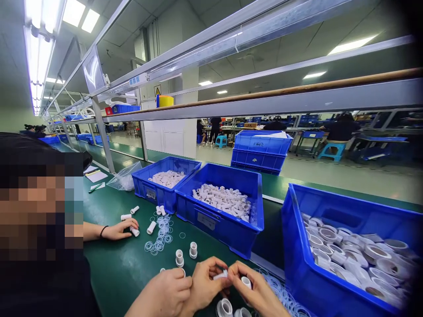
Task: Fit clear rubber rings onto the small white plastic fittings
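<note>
My left hand (206, 284) pinches a small white piece (220, 275) between thumb and fingers. The closed fingertips of my right hand (253, 288) meet its right end; a white tube (246, 282) shows by that hand's thumb, whether held or not I cannot tell. Just below lie wider white fittings (224, 307). Two white fittings (193, 249) stand upright behind my hands. Thin clear rings (280, 290) are heaped right of my right hand. Left of my left hand, another person's hand (168, 290) closes near a white part, partly hidden.
Three blue bins (211, 226) with white parts stand across the green table (114, 275). At left, a person's hand (119, 230) with a wristband touches a white tube, near loose rings (160, 237). A clear bag (125, 176) lies behind; shelf rails cross above.
</note>
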Demonstrator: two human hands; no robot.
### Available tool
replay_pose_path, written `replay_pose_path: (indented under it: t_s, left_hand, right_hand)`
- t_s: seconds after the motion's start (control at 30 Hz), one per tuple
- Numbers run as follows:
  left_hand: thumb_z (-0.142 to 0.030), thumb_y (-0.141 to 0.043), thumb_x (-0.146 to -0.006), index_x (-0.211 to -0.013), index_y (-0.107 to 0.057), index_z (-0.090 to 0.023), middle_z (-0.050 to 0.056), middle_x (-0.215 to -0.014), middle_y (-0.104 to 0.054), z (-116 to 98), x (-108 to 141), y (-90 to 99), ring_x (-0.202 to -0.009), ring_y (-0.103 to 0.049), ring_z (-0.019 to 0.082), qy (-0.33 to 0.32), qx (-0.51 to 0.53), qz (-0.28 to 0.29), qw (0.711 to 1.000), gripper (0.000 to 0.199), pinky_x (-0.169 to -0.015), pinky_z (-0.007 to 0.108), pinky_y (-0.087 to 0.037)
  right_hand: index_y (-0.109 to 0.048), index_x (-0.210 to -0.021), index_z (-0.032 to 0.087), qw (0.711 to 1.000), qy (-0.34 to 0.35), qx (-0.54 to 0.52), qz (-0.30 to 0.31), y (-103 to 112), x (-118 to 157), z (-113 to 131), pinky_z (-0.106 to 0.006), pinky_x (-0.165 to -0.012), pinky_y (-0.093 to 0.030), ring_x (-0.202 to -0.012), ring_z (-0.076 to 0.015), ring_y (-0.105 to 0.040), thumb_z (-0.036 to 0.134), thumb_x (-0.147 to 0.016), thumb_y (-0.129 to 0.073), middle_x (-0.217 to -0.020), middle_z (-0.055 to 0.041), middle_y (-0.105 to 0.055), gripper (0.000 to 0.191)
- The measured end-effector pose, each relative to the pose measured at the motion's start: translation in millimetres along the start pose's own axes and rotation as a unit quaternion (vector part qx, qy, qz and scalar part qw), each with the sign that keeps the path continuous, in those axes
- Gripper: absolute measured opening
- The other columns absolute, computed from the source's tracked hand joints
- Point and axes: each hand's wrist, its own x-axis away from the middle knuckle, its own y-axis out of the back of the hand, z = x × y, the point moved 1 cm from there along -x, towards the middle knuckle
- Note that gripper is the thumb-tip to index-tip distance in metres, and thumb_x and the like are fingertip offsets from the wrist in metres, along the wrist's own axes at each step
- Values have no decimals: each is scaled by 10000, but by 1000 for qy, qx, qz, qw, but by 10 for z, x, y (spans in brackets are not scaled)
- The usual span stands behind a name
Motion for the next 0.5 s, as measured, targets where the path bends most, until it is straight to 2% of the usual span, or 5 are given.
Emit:
replay_pose_path:
  t_s: [0.1,0.2,0.5]
  left_hand:
    - [-455,-824,-611,-809,-673,-226,33,-688,-657,8,-12,1,-627,-609,196,0,-6,-11,1000,338,-593,329,-472]
    - [-479,-815,-619,-841,-658,-219,33,-676,-645,45,-28,6,-575,-599,188,30,37,4,999,376,-559,339,-471]
    - [-520,-815,-619,-889,-604,-184,40,-717,-662,125,-83,50,-565,-620,167,26,128,28,991,480,-556,324,-528]
  right_hand:
    - [-587,-716,200,997,36,66,2,9,3,-12,-259,-627,-364,-684,-157,-493,502,-888,-483,-715,13,-539,363]
    - [-582,-699,207,994,41,99,1,44,2,-66,-258,-619,-366,-680,-161,-501,506,-893,-478,-716,7,-562,371]
    - [-604,-688,215,992,52,117,-8,62,-38,-86,-255,-619,-394,-672,-165,-540,566,-895,-453,-705,-2,-587,435]
